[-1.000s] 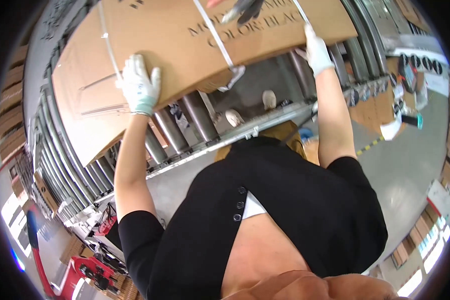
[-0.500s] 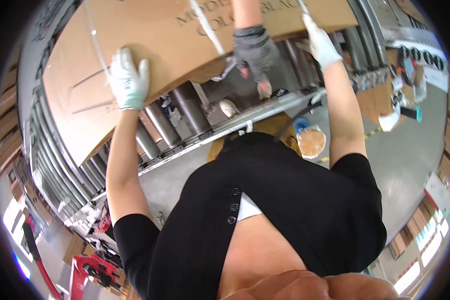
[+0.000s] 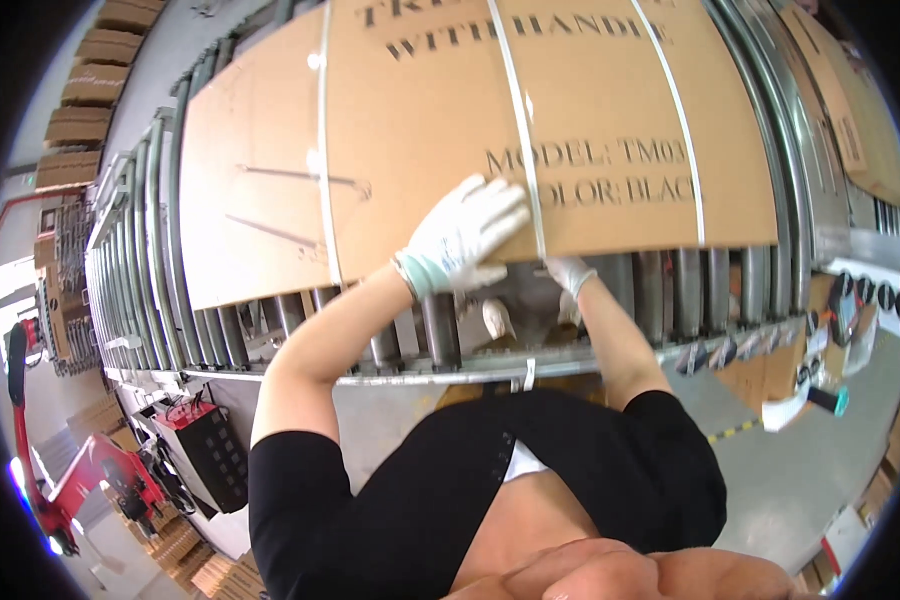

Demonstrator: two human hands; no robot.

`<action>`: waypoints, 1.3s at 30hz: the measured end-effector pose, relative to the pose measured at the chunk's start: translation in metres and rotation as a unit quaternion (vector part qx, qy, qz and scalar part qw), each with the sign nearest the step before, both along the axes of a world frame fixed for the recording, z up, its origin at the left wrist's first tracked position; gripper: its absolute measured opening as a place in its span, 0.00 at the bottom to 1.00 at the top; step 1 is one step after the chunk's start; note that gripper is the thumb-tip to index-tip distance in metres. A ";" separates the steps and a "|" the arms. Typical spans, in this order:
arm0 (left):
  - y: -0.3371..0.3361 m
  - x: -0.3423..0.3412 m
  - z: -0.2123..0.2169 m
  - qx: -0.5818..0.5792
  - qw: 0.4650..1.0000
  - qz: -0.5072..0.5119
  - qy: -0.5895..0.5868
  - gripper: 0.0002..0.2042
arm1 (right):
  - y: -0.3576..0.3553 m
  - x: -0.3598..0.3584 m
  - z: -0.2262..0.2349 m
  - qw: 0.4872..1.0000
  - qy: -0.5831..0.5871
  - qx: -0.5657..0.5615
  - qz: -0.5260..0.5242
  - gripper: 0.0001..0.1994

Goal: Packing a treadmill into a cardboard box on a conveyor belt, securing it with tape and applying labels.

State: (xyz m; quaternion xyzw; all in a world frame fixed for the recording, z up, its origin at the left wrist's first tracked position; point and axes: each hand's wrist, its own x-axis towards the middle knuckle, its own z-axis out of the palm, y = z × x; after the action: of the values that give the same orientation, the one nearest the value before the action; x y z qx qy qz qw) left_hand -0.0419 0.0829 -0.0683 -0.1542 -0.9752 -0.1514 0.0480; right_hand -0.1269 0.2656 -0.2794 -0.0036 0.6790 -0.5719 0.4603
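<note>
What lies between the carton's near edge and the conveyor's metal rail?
The head view shows rollers, with shoes visible below; the left hand, right hand and forearms partly cover them.

From afar I see a brown carton, 3 white straps, white gloves, grey rollers, a black shirt and yellow-black striped tape.

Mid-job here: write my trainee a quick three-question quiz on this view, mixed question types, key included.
1. How many white straps show across the box?
A) two
B) three
C) five

2. True or false: the right hand lies flat on the middle of the box's top.

3. Fill in: the box lies on metal ____.

Key:
1. B
2. False; the right hand is at the near edge, the left hand on top.
3. rollers
</note>
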 end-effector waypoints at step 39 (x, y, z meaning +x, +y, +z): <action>0.018 -0.010 -0.021 -0.034 0.999 0.022 0.026 0.36 | 0.122 0.106 0.124 0.723 -0.591 -0.211 -0.290 0.16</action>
State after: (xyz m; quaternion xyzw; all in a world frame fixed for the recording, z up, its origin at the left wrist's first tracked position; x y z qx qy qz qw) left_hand -0.0520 0.1014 -0.0889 -0.1378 -0.9814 -0.1129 0.0713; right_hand -0.0205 0.3871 -0.1555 0.4352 0.0991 -0.6923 0.5670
